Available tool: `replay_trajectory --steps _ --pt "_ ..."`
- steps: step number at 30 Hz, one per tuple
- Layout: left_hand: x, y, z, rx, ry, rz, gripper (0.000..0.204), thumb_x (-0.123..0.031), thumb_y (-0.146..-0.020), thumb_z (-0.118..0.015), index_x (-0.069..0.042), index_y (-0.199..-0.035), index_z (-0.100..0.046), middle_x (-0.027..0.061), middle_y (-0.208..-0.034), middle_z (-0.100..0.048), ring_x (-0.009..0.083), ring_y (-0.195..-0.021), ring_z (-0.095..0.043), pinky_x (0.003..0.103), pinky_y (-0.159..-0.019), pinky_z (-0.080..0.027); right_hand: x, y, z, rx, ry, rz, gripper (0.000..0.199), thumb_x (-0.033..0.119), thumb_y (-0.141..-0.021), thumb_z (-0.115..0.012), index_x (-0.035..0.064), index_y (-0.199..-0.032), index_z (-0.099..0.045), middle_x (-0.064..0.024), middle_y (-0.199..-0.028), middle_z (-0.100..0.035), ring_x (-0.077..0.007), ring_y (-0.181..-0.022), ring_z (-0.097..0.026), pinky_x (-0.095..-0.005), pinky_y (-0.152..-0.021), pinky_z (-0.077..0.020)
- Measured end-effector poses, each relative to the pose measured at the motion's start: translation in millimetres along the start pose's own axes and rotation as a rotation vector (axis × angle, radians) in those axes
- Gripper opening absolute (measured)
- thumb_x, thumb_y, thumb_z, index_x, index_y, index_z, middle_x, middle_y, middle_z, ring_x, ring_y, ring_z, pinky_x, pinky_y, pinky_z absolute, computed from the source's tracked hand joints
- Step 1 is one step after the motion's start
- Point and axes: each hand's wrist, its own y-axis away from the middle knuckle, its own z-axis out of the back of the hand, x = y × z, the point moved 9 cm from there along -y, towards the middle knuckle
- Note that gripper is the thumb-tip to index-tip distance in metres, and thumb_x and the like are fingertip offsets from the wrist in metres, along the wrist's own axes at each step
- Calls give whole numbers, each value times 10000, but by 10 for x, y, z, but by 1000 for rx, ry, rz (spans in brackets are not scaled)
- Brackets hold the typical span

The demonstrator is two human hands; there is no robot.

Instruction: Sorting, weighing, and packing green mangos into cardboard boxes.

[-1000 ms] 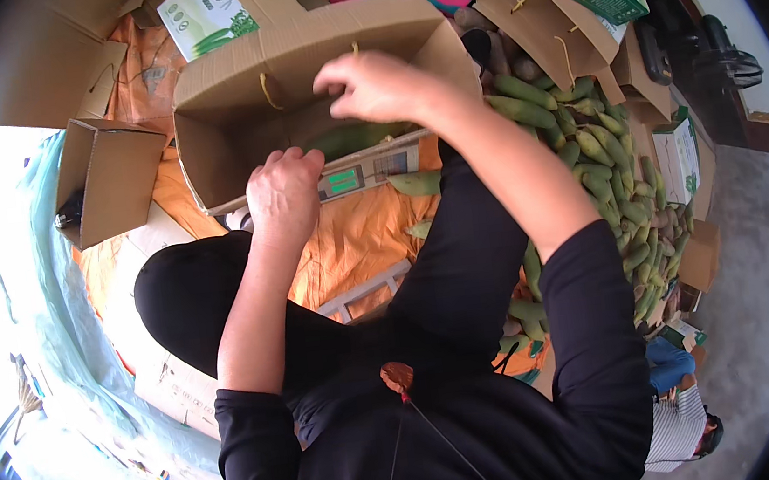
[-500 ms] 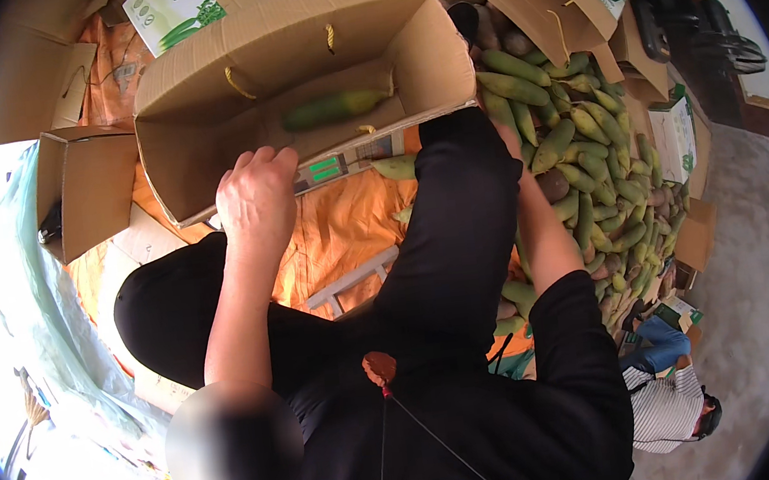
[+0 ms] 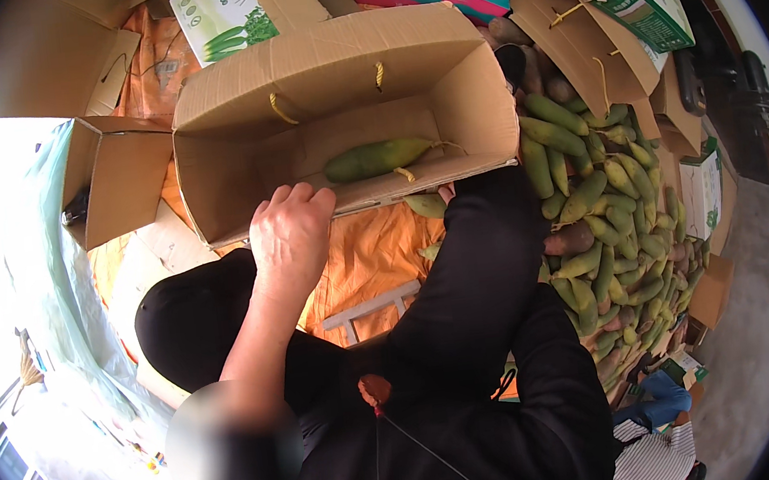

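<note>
In front of me stands an open cardboard box [image 3: 252, 184] with yellow rope handles. One green radish [image 3: 378, 159] lies on its bottom toward the near side. My left hand [image 3: 291, 238] has its fingers curled over the box's near edge. Only a bit of my right hand [image 3: 447, 193] shows, below the near edge beside my raised knee; my leg and sleeve cover the rest. Another green radish [image 3: 425, 205] lies next to those fingers, partly under the box.
A large heap of green radishes [image 3: 601, 208] spreads to my right. Open cartons [image 3: 582, 22] stand beyond it, and a smaller carton [image 3: 125, 178] is at left. Orange sheeting [image 3: 363, 261] covers the ground. Someone in a striped shirt [image 3: 656, 460] is at lower right.
My right forearm, bare beside the heap before, has gone behind my knee, and its fingers show by the box. The box now covers the green-lit display seen earlier beneath its edge.
</note>
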Motion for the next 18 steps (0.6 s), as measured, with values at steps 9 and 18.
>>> replay_trajectory --steps 9,18 --pt "40 10 -14 9 35 11 106 -111 -713 -702 -98 -773 -615 34 -770 -588 238 -792 -604 375 -681 -500 -116 639 -112 46 204 -30 450 234 -781 -715 71 -1173 -565 -144 -1113 -593 -311 -1083 -570 -426 -819 -504" --pt "-7 39 16 -50 47 -22 70 -79 -700 -660 -100 -741 -608 45 -748 -588 236 -779 -611 371 -667 -496 -283 1276 20 70 421 -107 499 231 -768 -729 84 -1207 -543 -133 -1153 -571 -311 -1119 -547 -429 -828 -503"
